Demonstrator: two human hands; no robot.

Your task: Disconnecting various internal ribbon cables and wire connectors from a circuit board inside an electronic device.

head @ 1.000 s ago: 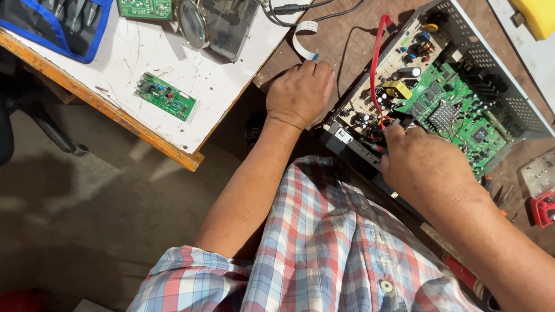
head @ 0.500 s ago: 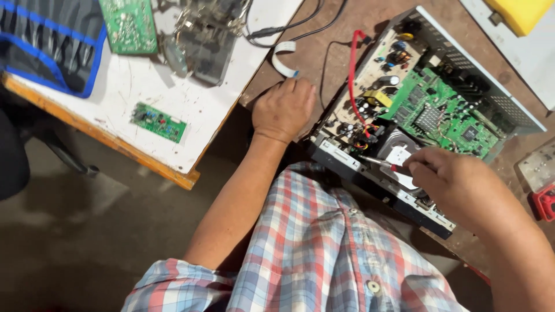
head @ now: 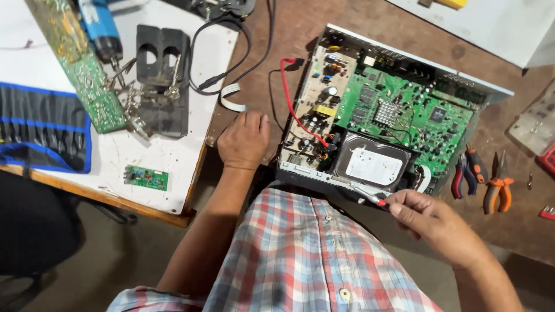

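Note:
An opened electronics box [head: 451, 78] lies on the brown table, showing a green circuit board [head: 399, 110], a beige power board [head: 318, 110], a red wire [head: 292, 107] and a silver hard drive [head: 370, 164]. My right hand [head: 430, 219] grips a small red-handled screwdriver [head: 367, 195], whose tip points at the box's near edge beside the drive. My left hand [head: 243, 141] rests palm down on the table just left of the box, fingers loosely curled, holding nothing.
A white board [head: 162, 156] at left carries a black helping-hands stand [head: 159, 81], a long green circuit board [head: 81, 69], a small green board [head: 145, 177], a blue tool roll [head: 40, 133] and a white ribbon cable [head: 233, 95]. Pliers [head: 497, 185] lie right of the box.
The view has swung down and left, so the box sits further right. My right hand has drawn back from inside the box to its near edge with the screwdriver. My left hand stays put.

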